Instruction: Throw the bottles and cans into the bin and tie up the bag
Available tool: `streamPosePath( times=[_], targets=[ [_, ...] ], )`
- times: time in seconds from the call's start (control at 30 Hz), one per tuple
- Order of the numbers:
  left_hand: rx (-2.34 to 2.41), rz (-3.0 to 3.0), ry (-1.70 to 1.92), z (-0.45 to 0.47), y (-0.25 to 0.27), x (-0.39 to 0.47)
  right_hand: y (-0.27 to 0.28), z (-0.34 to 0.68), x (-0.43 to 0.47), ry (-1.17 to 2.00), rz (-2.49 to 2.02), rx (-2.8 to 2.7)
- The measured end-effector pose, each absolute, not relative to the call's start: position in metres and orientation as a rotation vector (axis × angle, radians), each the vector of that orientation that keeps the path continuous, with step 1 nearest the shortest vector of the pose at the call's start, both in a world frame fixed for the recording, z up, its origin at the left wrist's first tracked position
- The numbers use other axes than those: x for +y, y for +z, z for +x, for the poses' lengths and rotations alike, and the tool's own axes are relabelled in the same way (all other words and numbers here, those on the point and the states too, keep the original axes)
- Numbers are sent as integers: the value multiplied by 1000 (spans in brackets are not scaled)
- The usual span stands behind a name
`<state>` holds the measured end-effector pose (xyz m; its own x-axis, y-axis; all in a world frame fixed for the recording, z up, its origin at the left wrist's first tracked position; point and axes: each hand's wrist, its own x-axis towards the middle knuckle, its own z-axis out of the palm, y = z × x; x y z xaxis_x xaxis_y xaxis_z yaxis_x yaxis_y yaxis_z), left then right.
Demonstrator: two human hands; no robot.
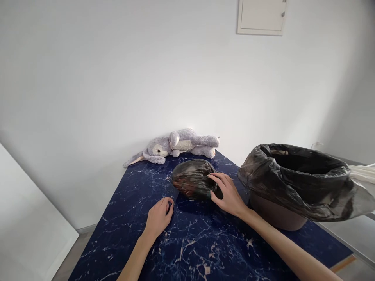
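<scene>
On the dark blue marbled table lies a filled black trash bag (191,178), rounded, with reddish-brown contents showing faintly through its thin plastic. My right hand (229,194) is at the bag's right end, its thumb and fingers curved around that end and touching the plastic. How firmly it grips cannot be made out. My left hand (158,217) rests near the tabletop just left of and nearer than the bag, apart from it. Its fingers are curled in toward the thumb, with nothing visible in them.
A brown bin (278,212) lined with a loose black bag (293,191) stands open on the right of the table (187,249). A grey plush bunny (181,143) lies on its side along the back edge, against the wall. A white panel (29,222) is at left.
</scene>
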<state>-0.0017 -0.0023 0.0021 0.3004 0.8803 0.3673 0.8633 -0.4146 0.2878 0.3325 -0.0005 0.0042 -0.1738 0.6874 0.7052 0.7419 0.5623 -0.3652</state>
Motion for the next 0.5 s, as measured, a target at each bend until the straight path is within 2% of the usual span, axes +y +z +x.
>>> streamPosePath(
  times=[0.17, 0.3, 0.5],
  targets=[
    [1668, 2517, 774, -2, -1, 0, -17, 335, 10, 109, -1257, -1606],
    [1699, 2520, 905, 4, 2, -3, -29, 328, 16, 274, -1216, -1660],
    [1635, 2592, 1221, 26, 6, -26, -14, 311, -16, 436, -1004, -1825]
  ],
)
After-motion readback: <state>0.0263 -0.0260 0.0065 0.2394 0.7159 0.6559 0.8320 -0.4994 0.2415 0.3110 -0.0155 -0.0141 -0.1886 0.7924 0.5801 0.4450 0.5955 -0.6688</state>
